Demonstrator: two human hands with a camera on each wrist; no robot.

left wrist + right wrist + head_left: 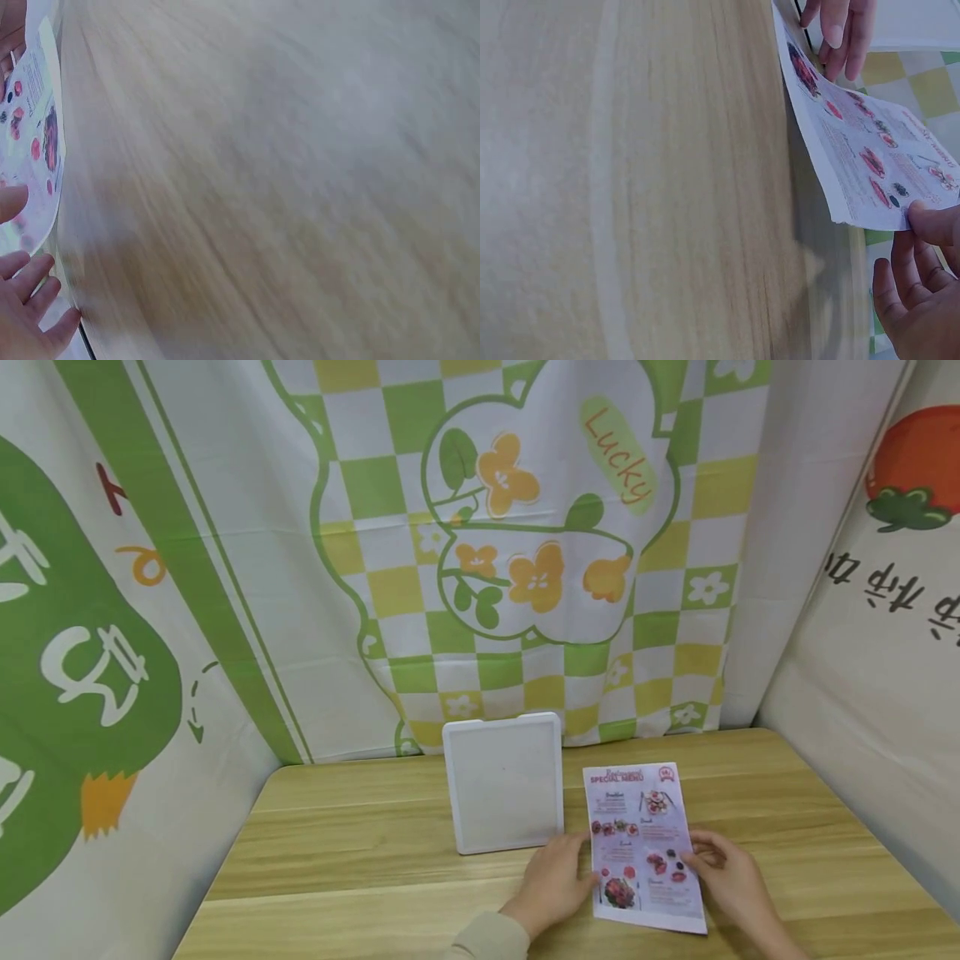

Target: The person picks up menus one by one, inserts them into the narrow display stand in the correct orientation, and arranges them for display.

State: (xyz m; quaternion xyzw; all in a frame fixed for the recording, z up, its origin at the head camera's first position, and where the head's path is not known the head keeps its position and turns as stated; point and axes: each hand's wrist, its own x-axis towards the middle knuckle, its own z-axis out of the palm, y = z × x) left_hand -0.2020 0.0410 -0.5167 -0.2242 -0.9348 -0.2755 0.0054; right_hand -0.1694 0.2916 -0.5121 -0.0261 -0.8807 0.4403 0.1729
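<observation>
A printed paper menu (641,893) is held tilted just above the wooden table. My right hand (731,877) pinches its right edge, the thumb on the printed face and the fingers behind, as the right wrist view shows. At the left edge of the menu is my left hand (555,881), its thumb and loosely extended fingers on either side of the paper's edge; no firm grip shows. Left of the menu stands a blank white-framed board or holder (504,785), upright, close behind the left hand's fingers.
The wood-grain table (337,860) fills the foreground. A green, yellow and white checked cloth (405,585) hangs along its back edge. Printed cloth panels also hang at the left (225,827) and the right (832,693).
</observation>
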